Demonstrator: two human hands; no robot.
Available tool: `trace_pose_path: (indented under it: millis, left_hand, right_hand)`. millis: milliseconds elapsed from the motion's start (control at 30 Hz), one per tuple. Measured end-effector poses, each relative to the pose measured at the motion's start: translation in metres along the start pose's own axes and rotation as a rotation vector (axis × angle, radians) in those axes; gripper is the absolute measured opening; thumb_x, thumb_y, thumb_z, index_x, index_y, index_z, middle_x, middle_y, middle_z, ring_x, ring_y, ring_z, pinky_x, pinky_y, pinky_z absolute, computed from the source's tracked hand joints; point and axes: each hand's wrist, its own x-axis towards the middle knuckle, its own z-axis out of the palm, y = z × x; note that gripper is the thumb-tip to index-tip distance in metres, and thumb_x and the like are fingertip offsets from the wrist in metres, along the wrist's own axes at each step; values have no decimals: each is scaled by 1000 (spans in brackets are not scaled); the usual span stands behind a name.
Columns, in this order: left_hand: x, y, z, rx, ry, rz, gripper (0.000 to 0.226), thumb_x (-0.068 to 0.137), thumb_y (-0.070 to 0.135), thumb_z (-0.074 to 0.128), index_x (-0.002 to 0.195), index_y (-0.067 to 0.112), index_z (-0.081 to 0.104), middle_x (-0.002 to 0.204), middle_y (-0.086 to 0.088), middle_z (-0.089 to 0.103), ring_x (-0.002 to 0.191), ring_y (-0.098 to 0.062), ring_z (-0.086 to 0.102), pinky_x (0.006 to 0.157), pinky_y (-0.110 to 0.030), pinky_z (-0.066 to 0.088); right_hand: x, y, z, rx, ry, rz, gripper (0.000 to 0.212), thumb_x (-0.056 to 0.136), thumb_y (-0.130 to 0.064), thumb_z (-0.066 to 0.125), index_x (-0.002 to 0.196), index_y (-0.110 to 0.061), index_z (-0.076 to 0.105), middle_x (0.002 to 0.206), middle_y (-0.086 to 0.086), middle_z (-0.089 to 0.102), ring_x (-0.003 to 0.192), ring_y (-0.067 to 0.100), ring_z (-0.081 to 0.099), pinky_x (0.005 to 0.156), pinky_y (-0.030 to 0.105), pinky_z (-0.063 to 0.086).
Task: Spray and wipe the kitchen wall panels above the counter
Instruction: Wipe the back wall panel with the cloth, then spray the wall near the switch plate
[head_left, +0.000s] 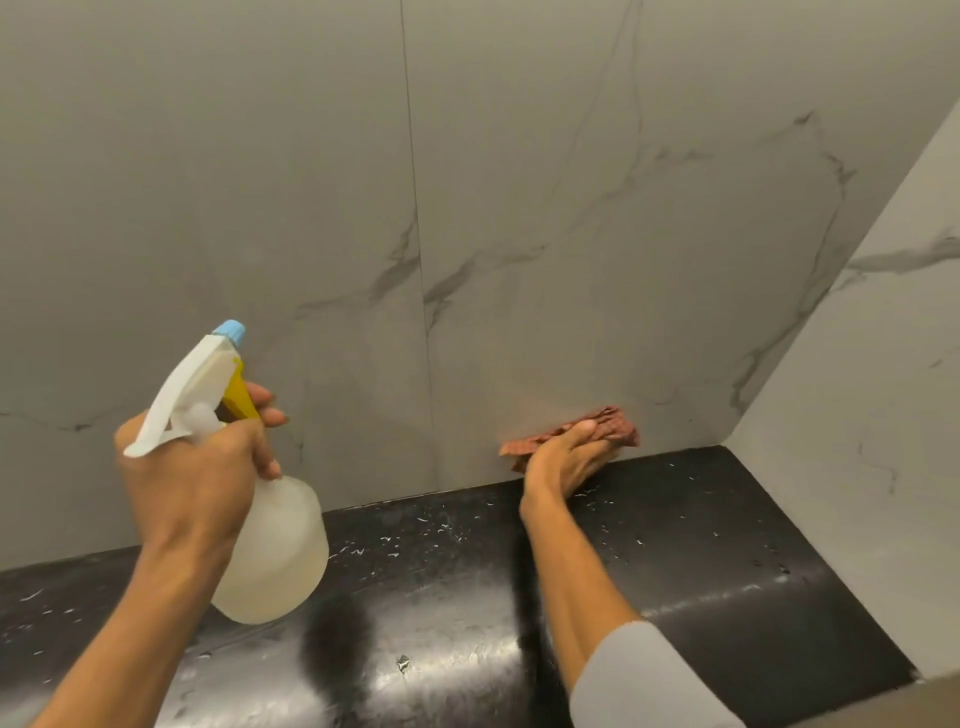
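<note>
Nothing can be read here: the spray bottle (275, 545) bears no legible label, and the wall panels (519, 208) and counter (701, 519) show no writing.

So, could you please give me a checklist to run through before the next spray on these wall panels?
1. Left hand grips the translucent plastic spray bottle: ok.
2. Its blue nozzle tip faces the grey marble-look wall panels: ok.
3. Fingers rest on the yellow trigger: ok.
4. Right hand holds the reddish-brown cloth against the panels: ok.
5. Liquid left in the bottle: cannot tell.
6. Black speckled counter dry: not ok, droplets show.
</note>
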Motion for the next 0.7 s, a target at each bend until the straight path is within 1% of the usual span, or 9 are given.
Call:
trace_pose_path:
  millis: [100, 167, 233, 267, 333, 400, 467, 600, 700]
  left_hand:
    - [0, 6, 7, -15, 15, 7, 32, 56, -18, 51, 65, 11, 60, 79, 1, 66, 65, -4, 68, 40, -22, 49]
    - [-1, 13, 13, -31, 15, 33, 33, 57, -20, 51, 66, 10, 61, 77, 1, 65, 61, -2, 67, 37, -19, 46]
    - [-1, 20, 11, -29, 11, 60, 33, 58, -19, 53, 67, 12, 63, 76, 3, 66, 63, -4, 68, 39, -20, 48]
    - [0, 23, 8, -31, 16, 66, 33, 59, -17, 54, 68, 13, 64, 75, 4, 67, 65, -5, 69, 39, -21, 49]
    - [3, 29, 3, -55, 26, 64, 29, 55, -10, 54, 65, 14, 64, 69, 8, 68, 65, -8, 69, 38, -24, 48]
    - [7, 36, -5, -62, 39, 56, 25, 51, -3, 52, 63, 15, 65, 65, 9, 69, 64, -10, 69, 39, -26, 49]
    - [12, 40, -19, -61, 57, 32, 26, 53, -2, 52, 63, 17, 66, 62, 8, 68, 61, -14, 67, 48, -30, 55]
    - [23, 47, -55, -59, 69, 8, 28, 51, -2, 52, 59, 20, 67, 63, 7, 67, 62, -15, 68, 66, -40, 59]
    - [35, 58, -83, -16, 77, 34, 29, 49, 2, 51, 56, 26, 66, 63, 12, 68, 67, -13, 72, 61, -33, 54]
  right_hand:
    - [-48, -1, 11, 22, -106, 56, 62, 108, -47, 25, 161, -27, 0, 169, 3, 9, 150, 31, 27, 119, 45, 30]
    - [-76, -9, 17, 41, -142, 79, 57, 109, -44, 29, 161, -29, 12, 163, 8, 29, 139, 34, 44, 111, 42, 42]
    - [-95, -21, 14, 68, -164, 109, 50, 110, -39, 32, 157, -25, 28, 153, 11, 45, 131, 33, 53, 105, 38, 44]
    - [-102, -27, 9, 88, -183, 105, 44, 110, -36, 34, 152, -22, 39, 144, 12, 53, 125, 32, 57, 102, 38, 46]
    - [-110, -38, -5, 163, -255, 26, 29, 110, -28, 37, 126, -17, 59, 121, 13, 66, 108, 32, 65, 95, 41, 53]
    - [-119, -54, -15, 277, -342, -29, 26, 110, -25, 39, 103, -19, 63, 103, 10, 71, 94, 27, 69, 89, 45, 57]
    - [-130, -73, -18, 395, -404, -35, 28, 110, -25, 38, 95, -19, 61, 92, 6, 71, 84, 22, 69, 84, 43, 57]
    - [-151, -110, -15, 505, -491, -101, 28, 110, -28, 38, 103, -23, 65, 92, 1, 75, 91, 24, 73, 79, 42, 61]
    - [-166, -127, -11, 516, -504, -157, 28, 110, -27, 36, 118, -17, 61, 92, 1, 74, 88, 21, 73, 77, 40, 61]
